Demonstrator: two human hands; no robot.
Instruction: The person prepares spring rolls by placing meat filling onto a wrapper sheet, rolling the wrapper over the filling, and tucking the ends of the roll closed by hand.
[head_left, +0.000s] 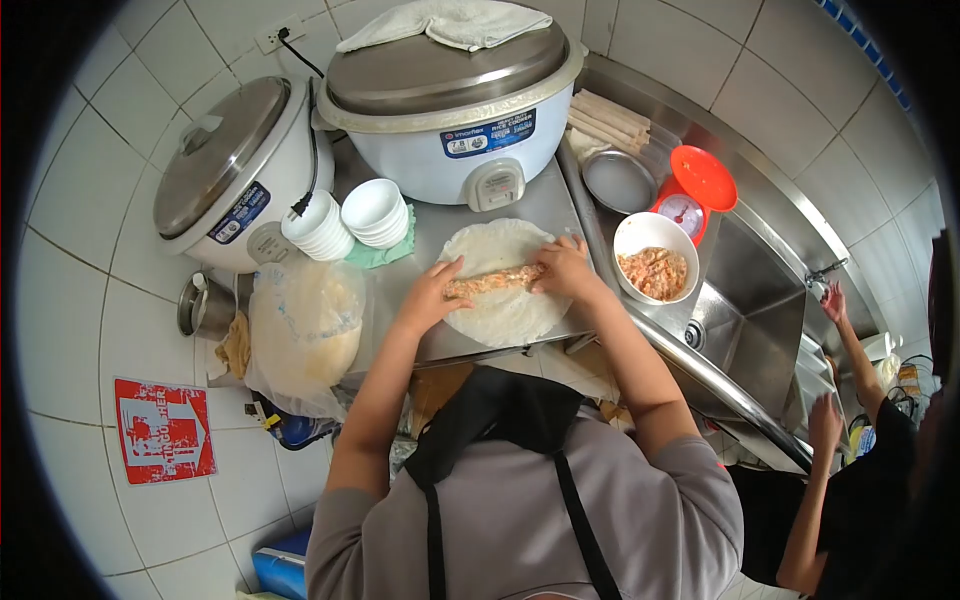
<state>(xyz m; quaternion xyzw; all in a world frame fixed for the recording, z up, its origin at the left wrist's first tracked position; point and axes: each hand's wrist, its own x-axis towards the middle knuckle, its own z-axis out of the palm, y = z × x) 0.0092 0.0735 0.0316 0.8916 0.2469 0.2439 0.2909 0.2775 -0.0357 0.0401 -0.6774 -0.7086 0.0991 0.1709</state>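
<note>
A round, thin white wrapper (520, 316) lies flat on the steel counter in front of me. Across its middle runs a log of orange-flecked ground filling (492, 284). My left hand (432, 296) is closed around the log's left end, thumb and fingers on either side. At the other end, my right hand (563, 268) pinches the filling with bent fingers. The fingertips of both hands partly hide the ends. To the right, a white bowl (625, 232) holds more of the same filling.
Behind the wrapper stand a large rice cooker (440, 115) and stacked white bowls (375, 212). A second cooker (230, 170) and a plastic bag of wrappers (305, 315) are left. Rightward are a red scale (690, 195), rolled wrappers (608, 122), a sink (745, 320) and another person's arm (850, 345).
</note>
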